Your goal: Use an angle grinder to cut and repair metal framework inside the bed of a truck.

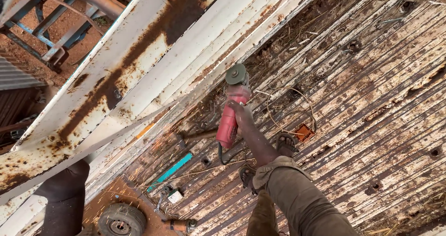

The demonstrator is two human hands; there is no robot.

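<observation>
One red angle grinder (231,119) is gripped in the right hand (241,116), its disc against the rusty white panel (139,64). One wheel (121,219) lies below. The left hand seems hidden.

Left hand (65,189) mostly hidden behind rusty panel (139,64).

Right hand (242,117) at full arm's stretch, fingers curled tight in a grip.
</observation>
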